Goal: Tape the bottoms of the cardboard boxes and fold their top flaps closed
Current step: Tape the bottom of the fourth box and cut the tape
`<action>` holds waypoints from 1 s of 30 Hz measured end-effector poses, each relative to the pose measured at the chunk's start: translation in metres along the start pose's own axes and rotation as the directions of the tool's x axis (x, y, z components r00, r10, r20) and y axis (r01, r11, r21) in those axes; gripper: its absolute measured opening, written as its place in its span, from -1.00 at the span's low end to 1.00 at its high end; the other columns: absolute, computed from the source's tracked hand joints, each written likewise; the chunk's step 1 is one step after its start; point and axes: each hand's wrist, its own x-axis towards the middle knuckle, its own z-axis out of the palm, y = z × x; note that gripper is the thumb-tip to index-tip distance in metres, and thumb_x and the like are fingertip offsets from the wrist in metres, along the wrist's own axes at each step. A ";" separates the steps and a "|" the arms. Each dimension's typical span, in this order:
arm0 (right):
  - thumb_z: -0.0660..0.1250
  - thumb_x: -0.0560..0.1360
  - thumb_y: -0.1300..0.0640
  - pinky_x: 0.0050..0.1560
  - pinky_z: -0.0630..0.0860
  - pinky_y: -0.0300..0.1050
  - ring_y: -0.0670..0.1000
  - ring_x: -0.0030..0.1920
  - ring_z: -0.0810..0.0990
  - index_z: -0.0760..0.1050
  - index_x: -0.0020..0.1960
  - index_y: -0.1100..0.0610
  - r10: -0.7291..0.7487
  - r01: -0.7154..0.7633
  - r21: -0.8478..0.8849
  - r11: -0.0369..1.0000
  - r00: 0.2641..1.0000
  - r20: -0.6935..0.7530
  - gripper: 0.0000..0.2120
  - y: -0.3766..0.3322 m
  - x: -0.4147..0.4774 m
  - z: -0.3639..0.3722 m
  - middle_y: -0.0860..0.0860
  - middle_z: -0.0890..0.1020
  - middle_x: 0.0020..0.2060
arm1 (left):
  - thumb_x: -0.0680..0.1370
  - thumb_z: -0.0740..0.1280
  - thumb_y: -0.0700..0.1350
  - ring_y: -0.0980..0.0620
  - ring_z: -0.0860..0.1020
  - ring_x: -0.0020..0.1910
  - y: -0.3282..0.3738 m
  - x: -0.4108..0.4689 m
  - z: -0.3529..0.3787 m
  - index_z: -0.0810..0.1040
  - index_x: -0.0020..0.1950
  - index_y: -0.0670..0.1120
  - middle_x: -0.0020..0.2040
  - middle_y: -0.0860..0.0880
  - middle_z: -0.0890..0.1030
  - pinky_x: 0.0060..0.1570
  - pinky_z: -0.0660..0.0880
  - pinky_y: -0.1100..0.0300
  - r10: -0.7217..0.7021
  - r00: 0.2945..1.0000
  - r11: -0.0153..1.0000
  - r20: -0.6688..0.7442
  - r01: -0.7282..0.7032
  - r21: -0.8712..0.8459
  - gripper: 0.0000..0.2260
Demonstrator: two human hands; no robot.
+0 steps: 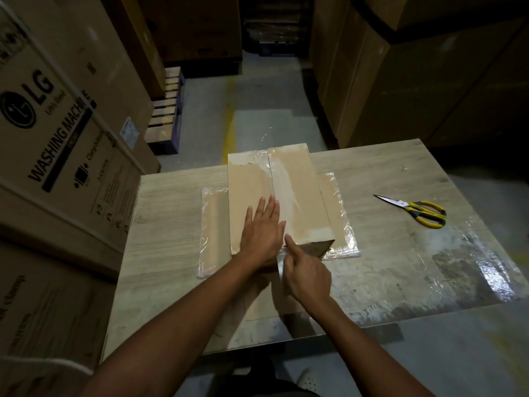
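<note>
Squarely on the upturned cardboard box, which stands mid-way along the wooden table, the left hand lies flat, its fingers straight and pressing the panel. The right hand stretches its index finger to the box's near edge, the other fingers curled beside a clear tape strip. Whether they pinch it cannot be told. Both wrists hide the box's near face.

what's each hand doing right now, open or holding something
Left hand: open, fingers straight, flat on the cardboard box.
Right hand: at the tape on the box's near edge; grip cannot be told.
</note>
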 end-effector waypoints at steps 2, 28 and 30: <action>0.12 0.65 0.03 -0.28 0.45 -0.11 -0.05 -0.31 0.52 0.21 0.54 -0.22 -0.013 0.012 0.070 0.997 1.000 0.021 -0.52 0.007 0.000 0.000 -0.02 0.54 -0.30 | 0.70 -0.13 0.11 -0.01 -0.22 0.60 0.004 -0.006 0.004 -0.13 0.63 -0.06 0.63 0.01 -0.17 0.56 -0.22 -0.07 -0.030 0.999 1.000 -0.018 0.031 0.005 -0.47; 0.26 0.50 0.27 -0.08 0.44 -0.19 0.06 -0.04 0.65 0.67 0.03 0.11 0.359 -0.225 0.391 0.892 0.879 -0.313 -0.75 0.140 0.080 -0.108 0.03 0.72 -0.05 | 0.49 0.31 0.03 -0.25 0.06 0.55 0.128 0.089 0.001 0.14 0.57 -0.11 0.56 -0.22 0.15 0.50 -0.03 -0.25 -0.026 0.994 0.991 -0.102 0.012 -0.133 -0.30; 0.27 0.50 0.24 -0.05 0.42 -0.19 0.10 0.01 0.65 0.67 0.07 0.12 0.387 -0.276 0.348 0.896 0.868 -0.310 -0.76 0.165 0.093 -0.120 0.07 0.72 -0.02 | 0.46 0.31 0.03 -0.25 0.08 0.55 0.130 0.094 0.004 0.13 0.57 -0.14 0.55 -0.22 0.17 0.49 -0.01 -0.25 -0.051 0.990 0.991 -0.129 0.034 -0.130 -0.27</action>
